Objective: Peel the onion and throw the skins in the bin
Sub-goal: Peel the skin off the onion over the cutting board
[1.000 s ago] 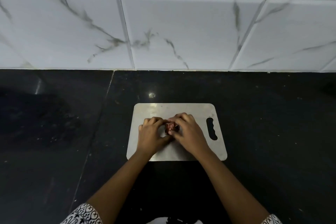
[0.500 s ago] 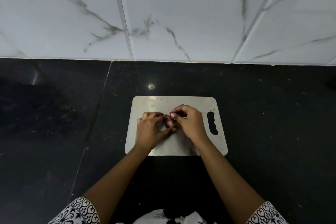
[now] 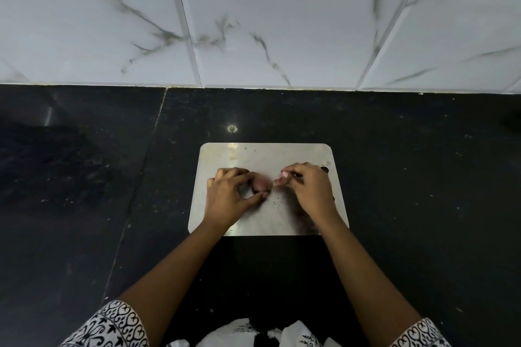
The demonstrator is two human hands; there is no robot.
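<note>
The left hand (image 3: 231, 194) holds the small round pinkish onion (image 3: 261, 184) in its fingers over the flat silver metal cutting board (image 3: 253, 155). The right hand (image 3: 310, 191) pinches what looks like a tiny bit of skin (image 3: 284, 175). The peeling seems only partly done. No bin shows yet.

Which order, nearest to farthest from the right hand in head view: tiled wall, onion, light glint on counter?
1. onion, just left of the right hand, gripped by the left hand
2. light glint, on the counter beyond the board
3. tiled wall, at the back
</note>
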